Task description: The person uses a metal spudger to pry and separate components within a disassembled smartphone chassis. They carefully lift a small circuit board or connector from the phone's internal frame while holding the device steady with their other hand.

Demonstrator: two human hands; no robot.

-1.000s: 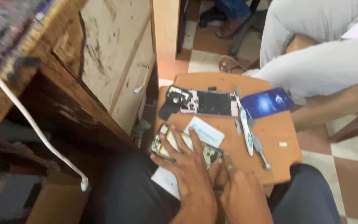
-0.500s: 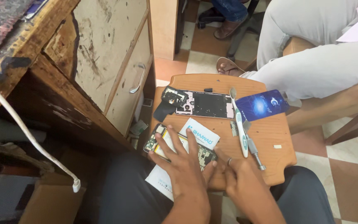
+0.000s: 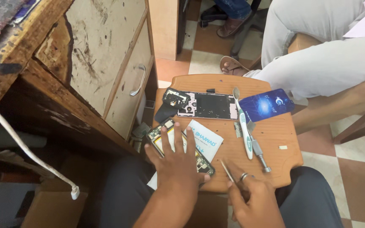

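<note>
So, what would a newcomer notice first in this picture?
First, the left hand pressing flat on an opened phone at the near edge of the small wooden stool, while the right hand holds tweezers beside it. Behind lie a black phone frame, a toothbrush and a blue card.

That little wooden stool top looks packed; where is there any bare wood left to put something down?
Bare wood shows on the wooden stool top along its far curved edge beyond the black opened phone back, and at the right side beyond the white toothbrush, below the blue card. The near-left is crowded by the left hand and the opened phone body.
</note>
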